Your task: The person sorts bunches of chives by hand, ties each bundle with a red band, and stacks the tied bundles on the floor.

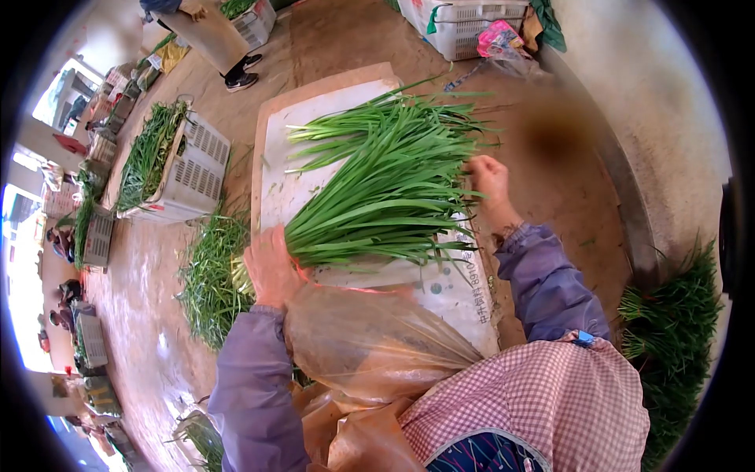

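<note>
My left hand is wrapped round the pale stem end of a bunch of garlic chives. The long green leaves fan out to the right over a white printed sack, spread on a board. Beside the leaf tips, my right hand has its fingers curled together; whether a leaf is pinched in them I cannot make out. More chives lie loose at the far end of the sack. A clear plastic bag with a reddish edge covers my lap, just below the left hand.
Loose greens lie on the floor at the left, near a white crate filled with greens. Dark green bunches sit by the wall at right. Another crate stands ahead. A person stands at the upper left.
</note>
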Demonstrator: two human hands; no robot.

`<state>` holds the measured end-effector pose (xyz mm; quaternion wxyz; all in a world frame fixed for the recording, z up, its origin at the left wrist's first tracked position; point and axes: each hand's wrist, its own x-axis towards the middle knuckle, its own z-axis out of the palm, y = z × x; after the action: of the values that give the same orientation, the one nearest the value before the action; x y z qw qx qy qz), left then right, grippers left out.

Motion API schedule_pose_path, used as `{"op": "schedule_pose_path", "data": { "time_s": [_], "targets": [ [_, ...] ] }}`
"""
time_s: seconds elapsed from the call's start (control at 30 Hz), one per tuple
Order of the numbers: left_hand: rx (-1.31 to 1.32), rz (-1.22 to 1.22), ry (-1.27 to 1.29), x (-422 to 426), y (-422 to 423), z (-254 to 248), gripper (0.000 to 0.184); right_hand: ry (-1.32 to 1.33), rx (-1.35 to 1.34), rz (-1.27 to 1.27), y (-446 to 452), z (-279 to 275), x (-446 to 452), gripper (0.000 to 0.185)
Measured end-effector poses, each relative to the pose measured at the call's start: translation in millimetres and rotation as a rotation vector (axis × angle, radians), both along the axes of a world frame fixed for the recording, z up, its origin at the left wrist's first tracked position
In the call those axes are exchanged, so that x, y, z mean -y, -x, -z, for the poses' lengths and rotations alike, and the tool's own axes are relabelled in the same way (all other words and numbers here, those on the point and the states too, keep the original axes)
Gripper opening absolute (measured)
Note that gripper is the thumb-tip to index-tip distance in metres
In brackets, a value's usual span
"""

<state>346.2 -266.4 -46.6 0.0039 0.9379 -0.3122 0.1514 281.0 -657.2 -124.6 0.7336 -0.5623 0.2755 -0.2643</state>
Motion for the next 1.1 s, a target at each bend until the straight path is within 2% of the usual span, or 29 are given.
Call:
{"op": "schedule_pose_path", "data": {
  "time_s": [0.03, 0.07, 0.13, 0.23, 0.37, 0.43, 0.47, 0.5, 0.53, 0.57, 0.6, 0.63, 0.67, 0.7, 0.73, 0.8, 0.87, 0.93, 0.97, 1.0, 1.07, 1.1],
  "targets": [
    [-0.001, -0.002, 0.002, 0.2, 0.0, 0.0, 0.080, -0.113, -0.048, 0.070, 3.0, 4.8, 13.0, 0.009],
    [-0.001, -0.004, 0.002, 0.3, -0.1, -0.2, 0.080, -0.113, -0.048, 0.068, 14.6, 8.2, 27.8, 0.009],
    [-0.020, -0.004, 0.015, 0.4, -0.4, -1.1, 0.080, -0.386, 0.064, -0.027, 33.2, 5.1, 49.4, 0.006],
    [0.036, 0.044, -0.005, 2.1, 1.9, -6.0, 0.081, -0.426, 0.204, 0.084, 47.1, -27.8, 45.3, 0.008],
    [-0.058, -0.025, -0.016, 3.4, 1.7, -13.4, 0.087, -0.469, 0.349, 0.013, 50.3, -54.7, 41.8, 0.010],
    [-0.105, 0.040, -0.093, 2.7, 1.5, -24.1, 0.086, -0.393, 0.425, 0.143, 42.7, -85.4, 7.1, 0.011],
    [-0.103, 0.039, -0.090, 7.2, 0.2, -33.7, 0.086, -0.292, 0.515, 0.015, 42.7, -113.1, -23.0, 0.014],
    [-0.239, -0.015, -0.174, 14.7, -2.4, -47.0, 0.084, 0.227, 0.511, -0.125, 42.5, -134.1, -60.5, 0.020],
    [-0.376, -0.067, -0.261, 21.3, -4.8, -57.9, 0.083, 0.582, 0.596, -0.274, 46.3, -146.4, -89.6, 0.019],
    [-0.354, -0.050, -0.312, 26.0, -5.6, -64.3, 0.078, 0.783, 0.767, -0.534, 50.5, -152.3, -121.5, 0.019],
    [-0.347, -0.045, -0.319, 22.5, -9.2, -57.3, 0.078, 0.825, 0.895, -0.783, 55.1, -149.8, -151.4, 0.021],
    [-0.354, 0.006, -0.167, 14.0, -16.0, -43.1, 0.084, 0.819, 0.949, -0.922, 55.5, -144.0, -168.1, 0.023],
    [-0.362, 0.051, -0.011, 10.1, -19.1, -38.7, 0.090, 0.822, 0.907, -0.927, 52.5, -139.5, -167.7, 0.027],
    [-0.230, 0.236, 0.085, 5.1, -19.4, -32.5, 0.085, 0.873, 0.743, -0.829, 50.6, -135.2, -156.3, 0.020],
    [-0.231, 0.228, 0.087, 6.3, -16.2, -34.3, 0.085, 0.918, 0.574, -0.729, 50.0, -133.0, -144.3, 0.012],
    [-0.277, 0.120, -0.068, 10.7, -9.1, -39.4, 0.087, 0.621, 0.409, -0.577, 53.1, -138.3, -122.1, 0.003],
    [-0.223, 0.105, -0.059, 3.2, -9.4, -29.9, 0.087, 0.636, 0.393, -0.561, 57.5, -137.3, -111.6, 0.002],
    [0.172, 0.084, -0.137, -9.2, -16.4, -17.7, 0.089, 0.874, 0.535, -0.498, 64.6, -134.8, -111.2, 0.006],
    [0.151, 0.049, -0.095, -11.9, -15.1, -17.0, 0.093, 0.875, 0.607, -0.494, 64.0, -128.9, -121.5, 0.014],
    [0.146, 0.050, -0.093, -14.4, -12.1, -14.8, 0.093, 0.876, 0.602, -0.495, 61.6, -126.8, -131.9, 0.014],
    [0.102, 0.035, -0.096, -23.5, -6.6, -11.0, 0.066, 1.124, 0.619, -0.579, 52.0, -125.2, -152.3, 0.029],
    [0.166, 0.056, -0.107, -33.9, -11.1, 5.5, 0.075, 1.120, 0.619, -0.578, 43.8, -123.4, -161.3, 0.029]
  ]
}}
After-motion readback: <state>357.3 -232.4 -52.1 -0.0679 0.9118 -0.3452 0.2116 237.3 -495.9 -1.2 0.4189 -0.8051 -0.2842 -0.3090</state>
